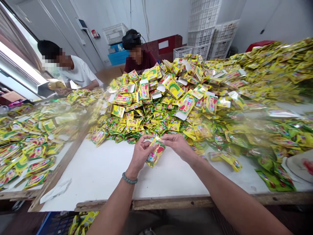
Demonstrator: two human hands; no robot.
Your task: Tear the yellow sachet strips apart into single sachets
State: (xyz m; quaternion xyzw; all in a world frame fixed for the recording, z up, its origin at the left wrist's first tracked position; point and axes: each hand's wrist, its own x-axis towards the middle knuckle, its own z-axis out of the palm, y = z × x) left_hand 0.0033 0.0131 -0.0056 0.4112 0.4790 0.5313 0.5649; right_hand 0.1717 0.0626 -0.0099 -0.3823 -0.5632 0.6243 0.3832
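Between my two hands is a small yellow-green printed carton (155, 152), held tilted above the white table top (102, 173). My left hand (142, 150) grips its left side, thumb across the front. At the carton's upper end, the fingers of my right hand (176, 144) pinch the top edge. Whether that end is fully closed cannot be made out. Just beyond my hands rises a big heap of similar cartons (174, 87), several with white flaps open. Small green and yellow sachets (156, 122) lie at the foot of the heap.
A wooden strip (66, 163) divides off more cartons (36, 151) on the left. At the right stands a white container (300, 164) beside green sachets (276, 178). Two people sit across the table. White crates (202, 29) are stacked behind; a blue crate (52, 223) sits below the edge.
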